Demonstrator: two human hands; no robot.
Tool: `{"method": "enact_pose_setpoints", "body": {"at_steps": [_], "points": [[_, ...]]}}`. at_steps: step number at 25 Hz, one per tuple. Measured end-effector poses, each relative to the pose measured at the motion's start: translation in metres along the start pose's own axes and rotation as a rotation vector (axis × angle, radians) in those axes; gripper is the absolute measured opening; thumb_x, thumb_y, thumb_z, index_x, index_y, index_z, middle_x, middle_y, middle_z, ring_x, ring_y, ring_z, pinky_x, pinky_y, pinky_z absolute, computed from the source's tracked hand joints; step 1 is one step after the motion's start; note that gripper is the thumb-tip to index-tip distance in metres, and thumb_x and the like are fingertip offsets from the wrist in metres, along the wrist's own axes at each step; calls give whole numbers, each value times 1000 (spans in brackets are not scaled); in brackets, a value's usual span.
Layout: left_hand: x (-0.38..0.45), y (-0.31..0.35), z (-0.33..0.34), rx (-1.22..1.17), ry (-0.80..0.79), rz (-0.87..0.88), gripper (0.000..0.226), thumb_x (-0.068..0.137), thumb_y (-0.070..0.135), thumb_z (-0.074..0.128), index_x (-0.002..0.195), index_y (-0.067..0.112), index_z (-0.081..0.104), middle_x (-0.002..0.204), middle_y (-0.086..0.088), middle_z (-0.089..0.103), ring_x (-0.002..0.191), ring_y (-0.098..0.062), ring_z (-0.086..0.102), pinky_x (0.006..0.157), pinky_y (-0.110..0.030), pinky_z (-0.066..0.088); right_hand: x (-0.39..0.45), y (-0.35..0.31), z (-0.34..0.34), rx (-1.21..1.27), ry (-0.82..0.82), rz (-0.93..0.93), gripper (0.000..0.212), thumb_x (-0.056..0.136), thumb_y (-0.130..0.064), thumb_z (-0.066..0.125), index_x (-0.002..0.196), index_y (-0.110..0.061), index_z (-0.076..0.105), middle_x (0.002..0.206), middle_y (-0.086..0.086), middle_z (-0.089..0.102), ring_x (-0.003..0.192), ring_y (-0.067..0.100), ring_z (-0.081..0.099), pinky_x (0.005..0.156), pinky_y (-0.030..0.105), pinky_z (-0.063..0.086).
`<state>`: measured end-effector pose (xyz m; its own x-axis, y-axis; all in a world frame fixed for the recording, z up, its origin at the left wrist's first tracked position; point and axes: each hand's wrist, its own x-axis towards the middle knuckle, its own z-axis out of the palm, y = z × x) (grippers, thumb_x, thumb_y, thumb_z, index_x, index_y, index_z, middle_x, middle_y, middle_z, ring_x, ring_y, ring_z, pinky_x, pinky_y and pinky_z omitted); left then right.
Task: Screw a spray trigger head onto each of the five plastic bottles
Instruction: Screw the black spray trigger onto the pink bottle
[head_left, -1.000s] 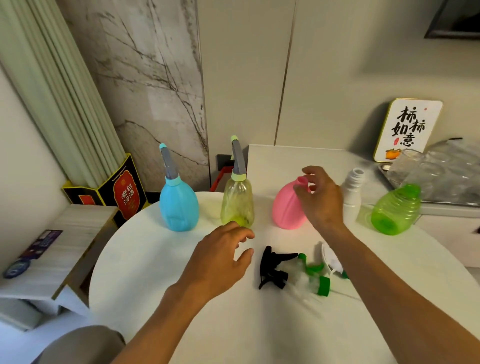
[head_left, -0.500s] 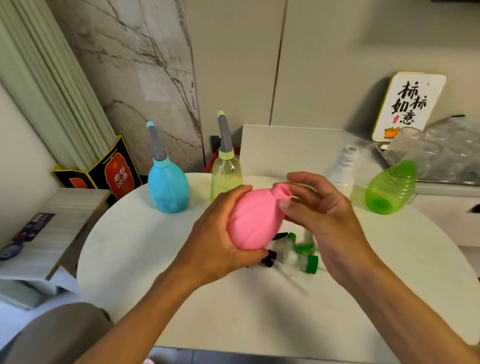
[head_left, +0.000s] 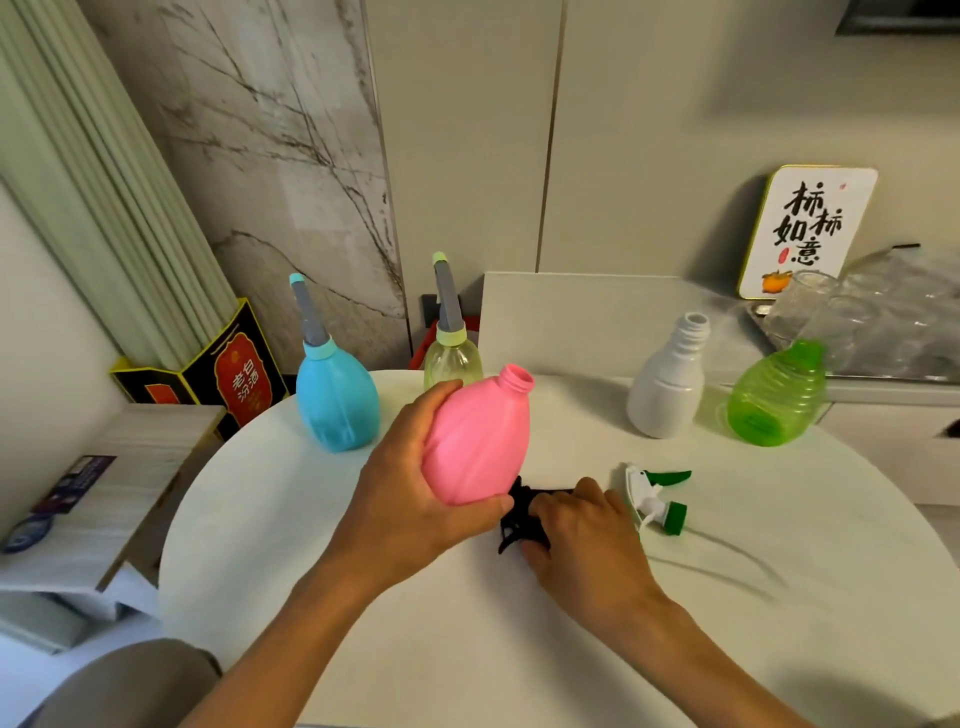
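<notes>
The left hand (head_left: 410, 499) is wrapped around a pink rounded plastic bottle (head_left: 480, 441), holding it tilted above the middle of the round white bench (head_left: 311, 545), its open neck uncapped. The right hand (head_left: 587, 535) lies on a black spray trigger head (head_left: 514, 514) on the bench, fingers curled over it; whether it grips cannot be told. Just beside lies a white and green trigger head (head_left: 657, 499). Along the far edge stand 4 bottles: a blue bottle (head_left: 336, 400) and a pale yellow bottle (head_left: 451, 358) with nozzles fitted, a white bottle (head_left: 667, 389) and a green ribbed bottle (head_left: 776, 400) without.
</notes>
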<state>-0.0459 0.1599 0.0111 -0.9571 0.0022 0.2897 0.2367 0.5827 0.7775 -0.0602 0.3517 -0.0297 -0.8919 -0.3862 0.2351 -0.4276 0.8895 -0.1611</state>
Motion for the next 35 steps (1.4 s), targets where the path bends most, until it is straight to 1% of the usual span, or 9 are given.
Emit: {"method": "enact_pose_setpoints", "body": {"at_steps": [4, 6, 9, 12, 14, 20, 27, 32, 35], "points": [[3, 0, -5, 7, 1, -26, 105, 46, 73, 77, 134, 62, 23, 125, 46, 31, 112, 9, 43, 60, -10, 50, 19, 31, -59, 997, 320, 291, 14, 79, -17, 81, 89, -25, 73, 78, -4, 76, 75, 8, 66, 65, 26, 45], [2, -1, -6, 56, -20, -32, 105, 44, 75, 76, 133, 64, 21, 123, 48, 30, 111, 8, 44, 66, -12, 50, 25, 53, -95, 1477, 532, 312, 21, 77, -29, 79, 96, -23, 73, 92, -4, 79, 87, 7, 69, 71, 25, 48], [-1, -3, -1, 160, -92, -46, 109, 44, 70, 78, 136, 59, 20, 123, 37, 35, 110, -1, 47, 78, -25, 54, 25, 68, -114, 1743, 615, 317, 10, 86, -37, 68, 95, -33, 70, 114, -10, 74, 98, 12, 62, 80, 31, 43], [-4, -7, 5, 245, -155, -80, 105, 46, 63, 80, 131, 61, 18, 117, 32, 39, 108, -8, 49, 83, -33, 54, 25, 72, -107, 1805, 630, 323, 14, 99, -30, 53, 94, -34, 66, 119, -12, 71, 104, 14, 59, 84, 33, 42], [-6, -8, 7, 268, -165, -95, 105, 47, 62, 80, 131, 61, 18, 118, 29, 41, 107, -10, 49, 85, -35, 53, 26, 74, -108, 1806, 621, 313, 15, 102, -28, 49, 108, -32, 63, 122, -12, 71, 106, 14, 60, 85, 34, 44], [-4, -6, 8, 216, -152, -72, 104, 47, 64, 80, 132, 61, 20, 118, 37, 37, 107, -6, 47, 83, -31, 54, 26, 56, -87, 1761, 506, 315, 38, 93, -31, 54, 130, -23, 56, 121, -10, 72, 102, 10, 64, 82, 34, 45], [-7, 2, 6, 175, -151, -4, 105, 49, 64, 81, 135, 61, 21, 128, 44, 29, 112, 6, 43, 80, -23, 51, 22, 35, -58, 1672, 334, 282, 36, 93, -35, 59, 128, -27, 60, 124, -4, 72, 107, 12, 66, 77, 32, 50], [-10, 5, 9, 193, -175, 52, 107, 53, 67, 79, 139, 59, 15, 130, 39, 29, 115, -1, 42, 81, -20, 50, 16, 21, -41, 1494, 104, 219, 36, 96, -34, 53, 129, -24, 61, 123, -4, 73, 116, 17, 65, 85, 39, 49], [-11, 3, 8, 200, -151, 58, 107, 53, 64, 80, 139, 56, 17, 135, 33, 31, 117, -3, 41, 84, -24, 52, 13, 21, -42, 1442, 51, 166, 31, 97, -31, 52, 127, -28, 61, 123, -6, 73, 115, 13, 65, 83, 30, 53]]}}
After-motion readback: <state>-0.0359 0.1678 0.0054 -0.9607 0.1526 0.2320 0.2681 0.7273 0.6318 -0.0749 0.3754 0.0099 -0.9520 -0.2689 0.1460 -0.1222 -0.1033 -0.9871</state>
